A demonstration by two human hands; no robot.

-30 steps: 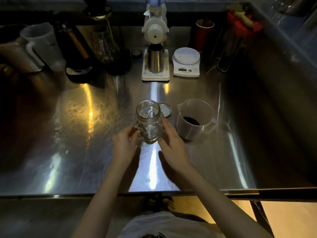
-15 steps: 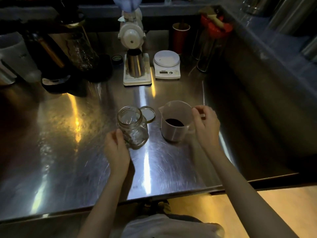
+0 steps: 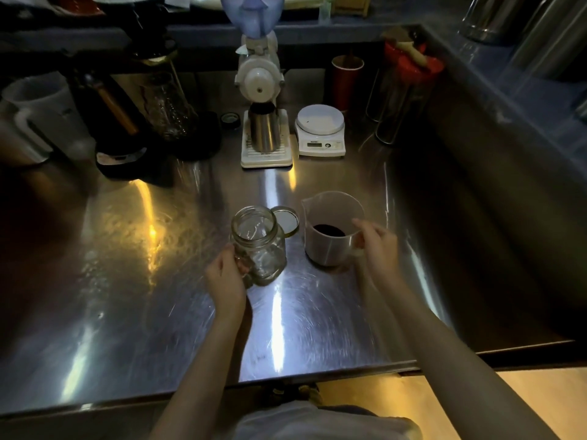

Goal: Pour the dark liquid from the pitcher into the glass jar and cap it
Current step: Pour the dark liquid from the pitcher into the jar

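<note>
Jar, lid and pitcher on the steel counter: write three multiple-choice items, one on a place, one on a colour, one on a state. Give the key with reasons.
1. Where does the lid lie?
A. screwed on the jar
B. flat on the counter behind the jar
C. inside the pitcher

2. What colour is the liquid in the pitcher?
A. nearly black
B. milky white
C. bright orange

3. What state is the glass jar in?
A. full and capped
B. lying on its side
C. upright, open, empty

Key: 1 B, the lid rests on the counter between jar and pitcher. 2 A, a dark pool sits low in the pitcher. 3 C, the mouth is open and the glass is clear while the left hand holds it.
</note>
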